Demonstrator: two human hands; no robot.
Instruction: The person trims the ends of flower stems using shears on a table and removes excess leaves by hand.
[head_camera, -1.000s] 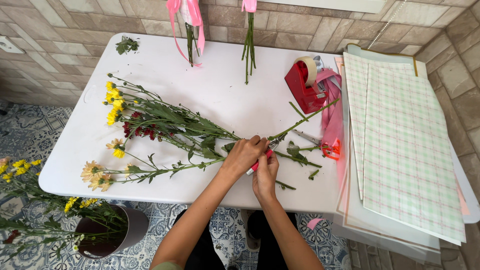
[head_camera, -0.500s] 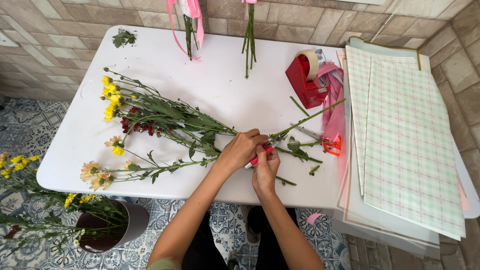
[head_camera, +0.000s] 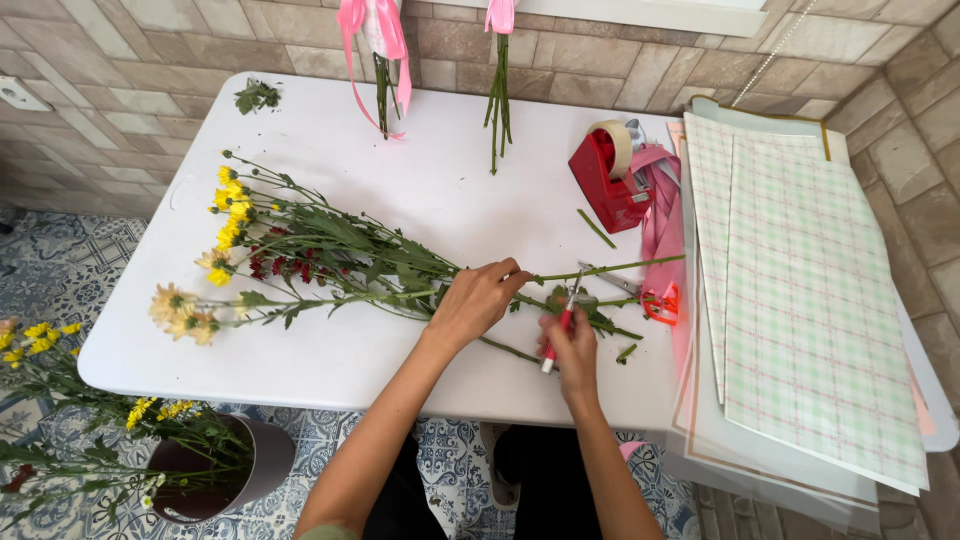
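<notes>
1. Head view: left hand (head_camera: 478, 300) clamps the bundle of green flower stems (head_camera: 400, 275) flat on the white plastic table (head_camera: 400, 150), so the stems stay put.
2. Right hand (head_camera: 572, 345), just right of the bundle, grips red-handled snips (head_camera: 562, 322) angled at the stem ends.
3. Yellow and red blooms (head_camera: 230, 215) point left, leaving the stem ends bare.
4. Red tape dispenser (head_camera: 608, 180) sits beyond the bundle, up right.

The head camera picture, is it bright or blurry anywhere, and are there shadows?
Head view: soft, even daylight on the white table, no harsh glare. Faint shadows lie under the flower stems and beside the red tape dispenser. The left hand and right hand look sharp, not smeared. The wall tiles bend slightly toward the picture's edges.
</notes>
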